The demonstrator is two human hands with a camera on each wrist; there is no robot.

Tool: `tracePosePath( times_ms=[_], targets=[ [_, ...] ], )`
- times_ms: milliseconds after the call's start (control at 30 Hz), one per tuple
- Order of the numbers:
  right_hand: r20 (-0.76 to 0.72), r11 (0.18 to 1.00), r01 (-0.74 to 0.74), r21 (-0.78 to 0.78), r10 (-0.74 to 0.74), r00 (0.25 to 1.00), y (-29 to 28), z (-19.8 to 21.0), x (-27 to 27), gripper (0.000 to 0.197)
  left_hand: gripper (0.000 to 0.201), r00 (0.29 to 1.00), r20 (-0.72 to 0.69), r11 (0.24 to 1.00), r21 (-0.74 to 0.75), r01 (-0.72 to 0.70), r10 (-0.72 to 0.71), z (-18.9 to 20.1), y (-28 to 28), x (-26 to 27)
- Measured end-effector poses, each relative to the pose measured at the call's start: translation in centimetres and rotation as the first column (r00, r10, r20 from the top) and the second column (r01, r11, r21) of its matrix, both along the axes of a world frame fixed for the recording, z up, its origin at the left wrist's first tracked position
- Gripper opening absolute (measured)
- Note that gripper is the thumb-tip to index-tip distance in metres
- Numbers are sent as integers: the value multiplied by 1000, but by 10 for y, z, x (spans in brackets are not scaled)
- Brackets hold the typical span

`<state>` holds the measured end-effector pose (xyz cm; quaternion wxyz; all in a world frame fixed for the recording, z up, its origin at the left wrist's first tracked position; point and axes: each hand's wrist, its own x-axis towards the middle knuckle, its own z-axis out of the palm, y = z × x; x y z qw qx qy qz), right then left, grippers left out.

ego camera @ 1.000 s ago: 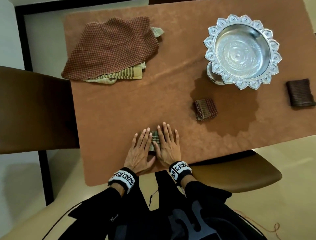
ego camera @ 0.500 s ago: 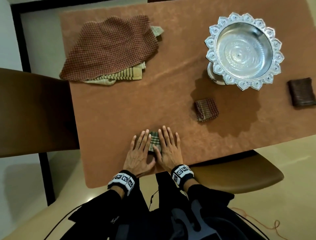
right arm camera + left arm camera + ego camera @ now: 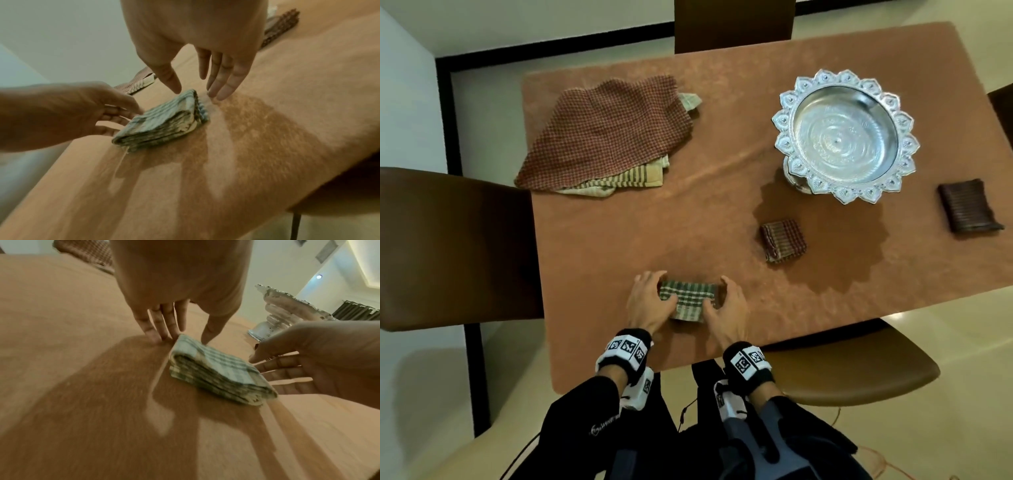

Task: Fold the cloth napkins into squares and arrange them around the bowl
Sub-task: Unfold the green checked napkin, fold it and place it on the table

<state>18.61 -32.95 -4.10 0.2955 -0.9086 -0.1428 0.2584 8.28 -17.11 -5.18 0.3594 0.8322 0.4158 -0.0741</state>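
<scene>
Both hands, left hand [image 3: 650,301] and right hand [image 3: 726,305], flank the folded green-checked napkin [image 3: 686,299] with relaxed, straight fingers; uneven lifting could spring its layers open.

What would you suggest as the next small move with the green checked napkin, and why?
Probably close both hands on it and lift it toward the silver bowl. The green checked napkin already lies folded square, with the left hand and right hand open at its two ends; two folded napkins sit by the bowl already.

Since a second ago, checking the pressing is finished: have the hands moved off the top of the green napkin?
Yes. The left hand and right hand have spread apart from lying flat on top to its two sides, the green napkin now uncovered.
</scene>
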Motion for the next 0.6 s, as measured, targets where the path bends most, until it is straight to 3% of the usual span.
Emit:
tracePosePath(
  times_ms=[133, 267, 367, 467, 600],
  targets=[
    [-1, 935, -327, -140, 330, 944, 11, 8, 10, 75, 41, 977, -123, 985, -16, 174, -174, 3, 17, 15],
    [-60, 883, -438, -168, 434, 899, 11, 5, 25, 75, 21, 970, -150, 979, -100, 178, -191, 11, 22, 21],
    [-105, 880, -453, -144, 442, 891, 9, 8, 36, 60, 23, 990, -43, 958, -259, 122, -137, 21, 13, 19],
    [-216, 898, -435, -61, 414, 884, 3, 18, 44, 29, 21, 995, 84, 932, -354, 84, -57, 34, 0, 9],
    [-398, 966, -218, 138, 255, 881, -21, 39, 45, 12, 26, 969, 241, 865, -496, 76, 53, 66, -19, 0]
  ],
)
